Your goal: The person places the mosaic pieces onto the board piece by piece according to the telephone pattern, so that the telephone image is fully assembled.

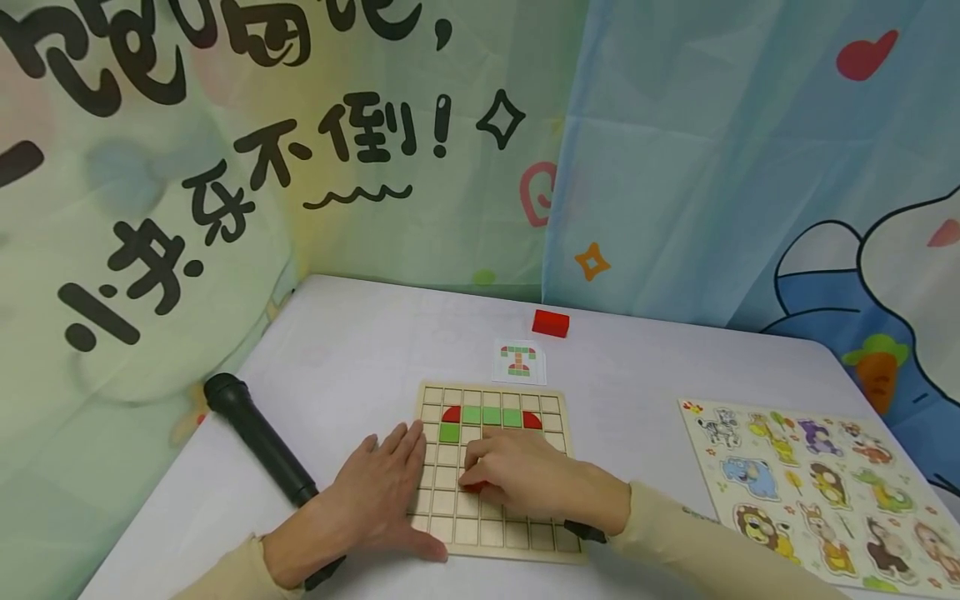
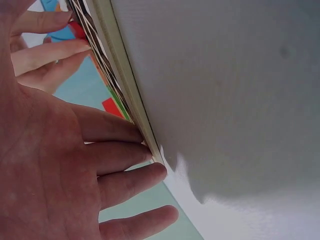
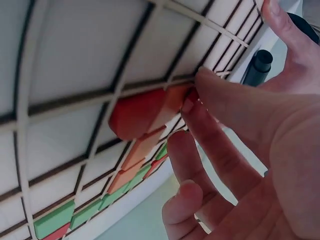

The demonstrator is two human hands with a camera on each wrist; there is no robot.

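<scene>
A wooden grid board [image 1: 444,530] lies on the table, with red quarter-round, green and orange pieces in its cells. My left hand [image 1: 378,492] rests along its left edge, fingers straight and fingertips at the rim in the left wrist view. Over the middle of the board is my right hand [image 1: 521,471], pinching a small red piece [image 3: 192,97] between thumb and fingertip. That piece is right beside an orange piece [image 3: 175,102], with a red quarter-round piece [image 3: 136,114] on the other side. In the head view my right hand hides the orange pieces.
A pattern card [image 1: 519,362] lies behind the board, with a red block [image 1: 551,323] farther back. To the left is a black microphone [image 1: 262,442], partly behind my left forearm. An animal puzzle board [image 1: 802,483] lies at the right. Printed curtains [image 1: 450,233] hang behind the table.
</scene>
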